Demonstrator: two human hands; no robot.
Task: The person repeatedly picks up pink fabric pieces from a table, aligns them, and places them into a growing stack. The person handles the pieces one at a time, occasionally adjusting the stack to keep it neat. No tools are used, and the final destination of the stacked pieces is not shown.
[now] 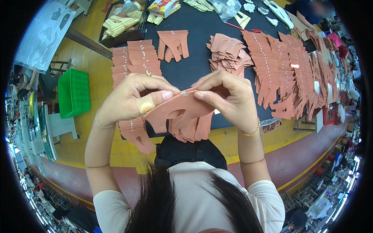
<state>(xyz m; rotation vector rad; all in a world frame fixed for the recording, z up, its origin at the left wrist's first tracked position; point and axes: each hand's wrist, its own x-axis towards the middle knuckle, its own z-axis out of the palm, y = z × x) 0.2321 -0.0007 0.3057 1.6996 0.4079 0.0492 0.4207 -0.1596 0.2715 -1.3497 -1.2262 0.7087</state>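
While raised over the black table (194,66) | both hands' grip: left hand (132,97), right hand (229,97) pinching brown leather piece (182,106)

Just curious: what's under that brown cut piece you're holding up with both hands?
Under the brown cut piece hang more matching pieces, fanned downward. Below them lies the dark table. The left hand and right hand cover its upper corners.
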